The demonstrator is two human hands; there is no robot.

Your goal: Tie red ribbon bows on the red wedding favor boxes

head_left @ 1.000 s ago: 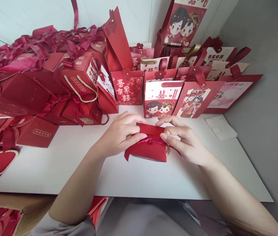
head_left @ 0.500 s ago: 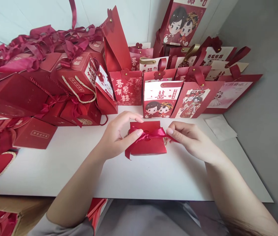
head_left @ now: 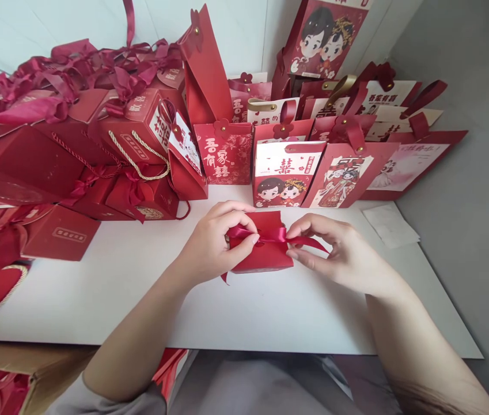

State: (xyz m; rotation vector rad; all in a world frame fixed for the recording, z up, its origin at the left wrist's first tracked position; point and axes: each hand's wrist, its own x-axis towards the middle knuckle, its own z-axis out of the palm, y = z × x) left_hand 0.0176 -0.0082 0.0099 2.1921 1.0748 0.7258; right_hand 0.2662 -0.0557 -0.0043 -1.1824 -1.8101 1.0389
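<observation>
A small red gift box (head_left: 265, 259) sits on the white table with a glossy crimson ribbon (head_left: 273, 234) tied in a bow across its top. My left hand (head_left: 231, 236) is closed at the bow's left side, thumb and forefinger pinching the ribbon beside the knot. At the right end of the bow, my right hand (head_left: 334, 251) has its fingertips curled on the ribbon loop, with the thumb low against the box's edge. One ribbon tail trails under the right palm; another hangs past the box's front left corner. My left fingers hide part of the bow.
Stacked red boxes with ribbons (head_left: 75, 121) fill the left. Several red and white gift bags (head_left: 290, 173) stand behind the box. A folded white paper (head_left: 390, 225) lies near the right edge. A cardboard carton (head_left: 54, 363) is below at the front left.
My right hand has let the ribbon tail slip and moved in to the bow's right loop. My left thumb and forefinger have closed on the ribbon near the knot.
</observation>
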